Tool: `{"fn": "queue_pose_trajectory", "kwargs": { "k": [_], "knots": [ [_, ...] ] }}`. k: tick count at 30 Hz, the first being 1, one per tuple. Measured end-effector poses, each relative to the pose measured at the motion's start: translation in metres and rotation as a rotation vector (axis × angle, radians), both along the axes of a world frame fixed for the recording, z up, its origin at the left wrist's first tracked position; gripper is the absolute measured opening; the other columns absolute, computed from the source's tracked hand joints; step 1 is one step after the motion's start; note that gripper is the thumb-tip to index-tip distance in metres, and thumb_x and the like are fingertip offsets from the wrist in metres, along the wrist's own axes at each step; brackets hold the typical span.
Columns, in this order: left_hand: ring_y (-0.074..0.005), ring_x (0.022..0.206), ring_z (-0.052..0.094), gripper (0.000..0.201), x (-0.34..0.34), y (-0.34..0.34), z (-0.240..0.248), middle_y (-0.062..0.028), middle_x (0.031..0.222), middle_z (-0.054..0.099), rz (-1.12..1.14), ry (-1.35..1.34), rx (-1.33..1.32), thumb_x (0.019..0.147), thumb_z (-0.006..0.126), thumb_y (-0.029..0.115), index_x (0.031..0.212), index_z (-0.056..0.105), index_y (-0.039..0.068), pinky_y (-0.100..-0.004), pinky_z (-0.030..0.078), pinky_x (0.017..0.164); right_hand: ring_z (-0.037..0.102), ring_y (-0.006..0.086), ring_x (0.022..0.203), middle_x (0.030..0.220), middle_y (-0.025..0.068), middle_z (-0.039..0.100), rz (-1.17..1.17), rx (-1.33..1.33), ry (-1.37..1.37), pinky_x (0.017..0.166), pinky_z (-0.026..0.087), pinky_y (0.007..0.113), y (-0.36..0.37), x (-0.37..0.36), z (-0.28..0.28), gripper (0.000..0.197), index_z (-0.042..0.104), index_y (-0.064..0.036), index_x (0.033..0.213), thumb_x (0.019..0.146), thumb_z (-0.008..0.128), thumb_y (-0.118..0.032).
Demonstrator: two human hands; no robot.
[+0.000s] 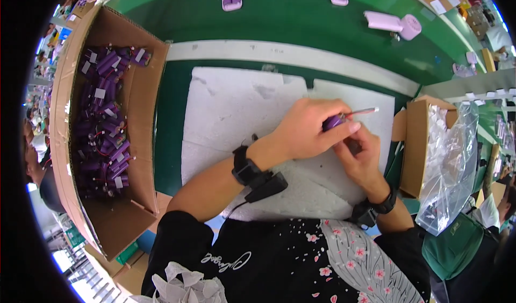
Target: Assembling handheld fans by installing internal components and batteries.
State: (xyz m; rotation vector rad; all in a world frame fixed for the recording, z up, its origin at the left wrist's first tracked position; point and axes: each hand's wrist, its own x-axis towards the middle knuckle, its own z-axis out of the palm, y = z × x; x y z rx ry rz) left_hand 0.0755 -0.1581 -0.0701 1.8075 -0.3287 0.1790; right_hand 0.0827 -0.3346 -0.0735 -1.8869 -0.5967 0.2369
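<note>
left hand: fingers and thumb closed on purple battery pack, held above white foam sheet near its far right corner; wires point right. right hand: fingers curled close beside pack, tips partly hidden, cannot tell if gripping. open carton of purple packs along bench's left edge.

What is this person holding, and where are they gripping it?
A purple battery: the left hand holds it by its body, between thumb and fingers. Whether the right hand, close beside it, also grips it cannot be told.
</note>
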Motion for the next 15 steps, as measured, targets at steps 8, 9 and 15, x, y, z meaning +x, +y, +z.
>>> {"fn": "queue_pose_trajectory", "kwargs": {
  "k": [8,9,15],
  "knots": [
    [-0.0226,0.057,0.056,0.025,-0.003,-0.007,-0.008,-0.0123,0.068,0.058,0.069,-0.088,-0.039,0.089,0.063,0.024,0.093,0.063,-0.001,-0.0314,0.044,0.054,0.058,0.0083,0.056,0.072,0.0056,0.067,0.008,-0.007,-0.014,0.052,0.046,0.023,-0.004,-0.004,-0.003,0.006,0.061,-0.001,0.089,0.084,0.066,-0.003],
    [-0.0226,0.057,0.056,0.025,-0.004,-0.007,-0.007,-0.0123,0.068,0.058,0.081,-0.11,-0.048,0.089,0.063,0.024,0.093,0.063,-0.001,-0.0314,0.044,0.054,0.059,0.0084,0.057,0.073,0.0057,0.067,-0.034,0.018,0.054,0.053,0.047,0.023,-0.004,-0.006,-0.002,0.006,0.062,-0.0005,0.089,0.085,0.065,-0.002],
    [-0.0106,0.057,0.053,0.025,-0.007,-0.011,-0.001,-0.0061,0.071,0.061,0.112,0.108,-0.24,0.095,0.056,0.024,0.095,0.062,0.0,-0.027,0.042,0.053,0.062,0.009,0.063,0.075,0.0056,0.068,-0.254,0.221,0.224,0.057,0.05,0.022,-0.006,-0.003,0.002,0.004,0.063,0.0019,0.091,0.087,0.06,0.002]
  ]
}}
